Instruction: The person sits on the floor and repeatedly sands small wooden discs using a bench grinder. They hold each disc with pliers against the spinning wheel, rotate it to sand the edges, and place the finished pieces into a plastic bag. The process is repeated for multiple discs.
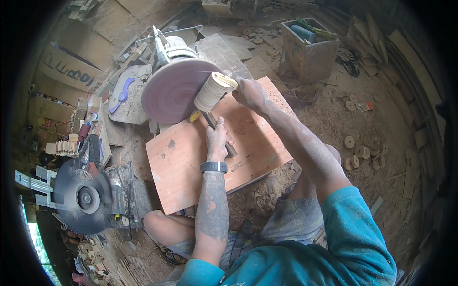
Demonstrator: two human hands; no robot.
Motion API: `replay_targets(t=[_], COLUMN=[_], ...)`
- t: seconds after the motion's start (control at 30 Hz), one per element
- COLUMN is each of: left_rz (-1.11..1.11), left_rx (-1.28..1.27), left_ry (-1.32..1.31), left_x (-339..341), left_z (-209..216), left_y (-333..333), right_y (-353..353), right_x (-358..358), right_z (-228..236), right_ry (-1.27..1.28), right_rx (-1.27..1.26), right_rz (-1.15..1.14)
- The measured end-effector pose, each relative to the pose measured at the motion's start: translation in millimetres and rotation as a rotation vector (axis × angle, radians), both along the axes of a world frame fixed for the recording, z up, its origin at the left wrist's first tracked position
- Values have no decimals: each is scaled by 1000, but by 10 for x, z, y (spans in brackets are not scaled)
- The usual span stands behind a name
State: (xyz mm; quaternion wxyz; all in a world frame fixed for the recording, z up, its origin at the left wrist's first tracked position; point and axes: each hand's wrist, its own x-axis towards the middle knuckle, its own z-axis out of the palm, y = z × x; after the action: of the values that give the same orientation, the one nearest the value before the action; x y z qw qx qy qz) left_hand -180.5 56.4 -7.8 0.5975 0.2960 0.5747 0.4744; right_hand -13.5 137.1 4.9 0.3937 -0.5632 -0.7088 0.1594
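A big round sanding disc (174, 93) stands upright at the far side of the wooden board (181, 171), its face smooth and purplish-brown. A cylinder-like stack of pale wooden discs (211, 93) rests tilted at the right part of its face. My right hand (250, 94) is closed at the upper right end of the stack, by a light wooden strip; its exact grip is partly hidden. Below the stack, my left hand (217, 138) is wrapped round a dark bar (230, 150) that reaches up toward the discs. Whether bar and stack are joined I cannot tell.
At the left stands a machine with a round dark blade (86, 195). A purple fan blade (122, 97) lies beside the sanding disc. A wooden box (307, 62) holding a blue cylinder stands far right. Loose wooden discs (349, 142) and boards lie on the dusty floor.
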Motion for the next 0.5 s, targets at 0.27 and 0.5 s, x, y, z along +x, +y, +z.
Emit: replay_targets(t=[0.27,0.5], left_rz=[-7,4], left_rx=[6,-8], left_ry=[-12,-36], left_x=[-11,-26], left_z=[8,12], left_y=[5,0], right_y=[72,67], right_x=[-58,-69], right_z=[-55,-53], right_ry=[-9,-16], right_rx=[22,14], right_rz=[-13,-19])
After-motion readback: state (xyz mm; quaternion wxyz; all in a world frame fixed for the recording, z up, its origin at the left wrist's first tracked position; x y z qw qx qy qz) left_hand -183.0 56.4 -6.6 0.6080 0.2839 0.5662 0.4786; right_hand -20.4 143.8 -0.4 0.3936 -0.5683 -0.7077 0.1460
